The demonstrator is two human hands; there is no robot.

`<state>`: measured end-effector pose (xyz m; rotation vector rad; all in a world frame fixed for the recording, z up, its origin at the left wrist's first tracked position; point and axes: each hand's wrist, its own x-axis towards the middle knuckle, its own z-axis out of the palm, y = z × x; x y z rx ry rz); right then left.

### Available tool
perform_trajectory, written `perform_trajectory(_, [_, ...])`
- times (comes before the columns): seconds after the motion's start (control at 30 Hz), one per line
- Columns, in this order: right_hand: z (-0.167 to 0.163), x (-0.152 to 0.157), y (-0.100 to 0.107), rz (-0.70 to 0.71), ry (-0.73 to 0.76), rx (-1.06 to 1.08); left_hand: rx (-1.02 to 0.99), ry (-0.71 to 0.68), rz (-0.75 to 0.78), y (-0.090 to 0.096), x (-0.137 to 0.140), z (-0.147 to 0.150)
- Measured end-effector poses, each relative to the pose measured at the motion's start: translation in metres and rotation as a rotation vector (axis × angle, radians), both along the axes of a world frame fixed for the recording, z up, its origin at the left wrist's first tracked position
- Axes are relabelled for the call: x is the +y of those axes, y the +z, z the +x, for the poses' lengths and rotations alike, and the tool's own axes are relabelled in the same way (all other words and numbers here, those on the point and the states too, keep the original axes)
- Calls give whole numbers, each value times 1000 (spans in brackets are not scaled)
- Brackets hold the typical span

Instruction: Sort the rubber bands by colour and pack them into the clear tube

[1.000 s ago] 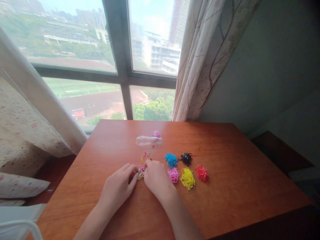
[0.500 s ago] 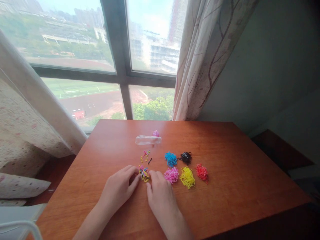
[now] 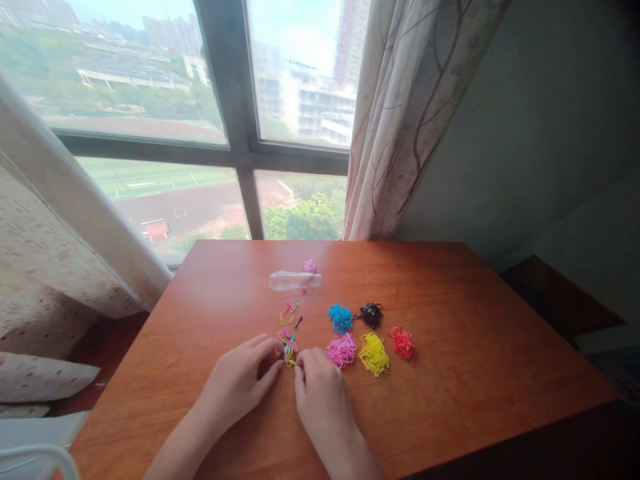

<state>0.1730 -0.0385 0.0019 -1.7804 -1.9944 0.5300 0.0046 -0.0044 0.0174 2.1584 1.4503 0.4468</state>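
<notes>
A small mixed pile of coloured rubber bands (image 3: pixel 289 346) lies on the table between my two hands. My left hand (image 3: pixel 241 373) rests at its left edge, fingers curved and the thumb apart from them. On the right, my right hand (image 3: pixel 321 387) has thumb and index finger pinched at a yellow rubber band (image 3: pixel 291 364) on the near side of the pile. Its other fingers are curled, and the fingertips are partly hidden. Just beyond the pile lie a few loose bands (image 3: pixel 289 312) and a short black band (image 3: pixel 299 323).
Sorted heaps of bands stand to the right: blue (image 3: pixel 341 319), black (image 3: pixel 371 315), pink (image 3: pixel 341 351), yellow (image 3: pixel 374 354) and red (image 3: pixel 403 343). Farther back lie a clear plastic piece (image 3: pixel 294 281) and a pink item (image 3: pixel 309 267). The wooden table (image 3: pixel 450 300) meets a window.
My right thumb and index finger have closed together at the yellow band, by the pile's near edge. The left hand stays almost where it was. The view has shifted slightly.
</notes>
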Motion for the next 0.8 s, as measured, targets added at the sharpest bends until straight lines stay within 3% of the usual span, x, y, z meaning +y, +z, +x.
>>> perform_trajectory(0.5, [12, -6, 4, 98, -26, 188, -10, 14, 13, -6, 1, -5])
perform_trajectory(0.67, [52, -9, 13, 116, -115, 295, 51, 77, 24, -5, 3, -8])
perform_trajectory(0.8, [97, -20, 9, 111, -208, 244, 103, 94, 28, -5, 4, -8])
